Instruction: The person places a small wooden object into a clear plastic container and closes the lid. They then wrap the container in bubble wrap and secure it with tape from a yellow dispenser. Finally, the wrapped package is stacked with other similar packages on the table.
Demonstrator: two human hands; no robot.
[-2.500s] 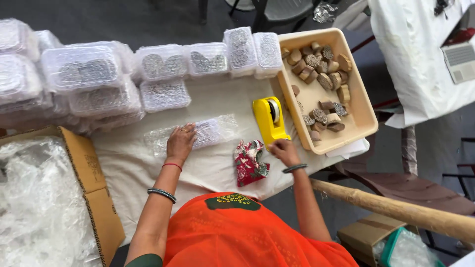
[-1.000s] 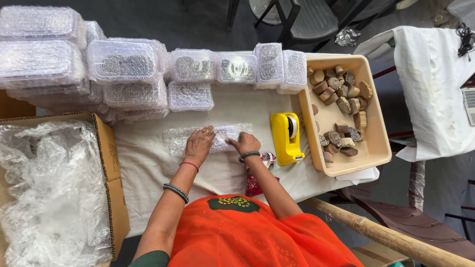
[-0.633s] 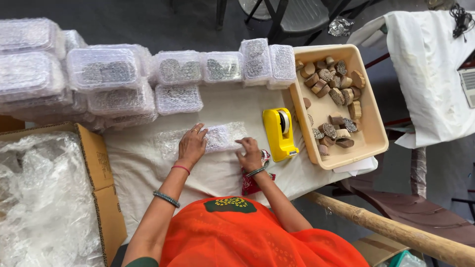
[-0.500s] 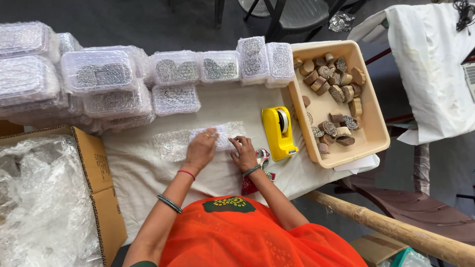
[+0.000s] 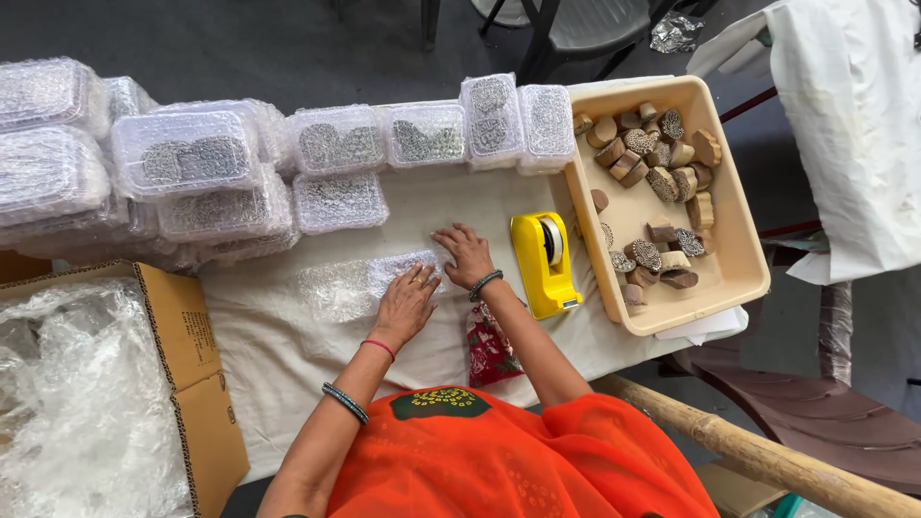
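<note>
Item: bubble wrap [image 5: 360,286], flat on the white cloth [image 5: 288,364], long axis left to right along the table edge, right end toward the yellow tape dispenser [image 5: 543,264]. Left hand [image 5: 406,304] pressed palm down on it, fingers together. Right hand [image 5: 464,253] at its right end, fingers spread flat (nothing pinched). Beige tray [image 5: 739,278] of wooden blocks to the right; stacked clear boxes [image 5: 341,144] behind
</note>
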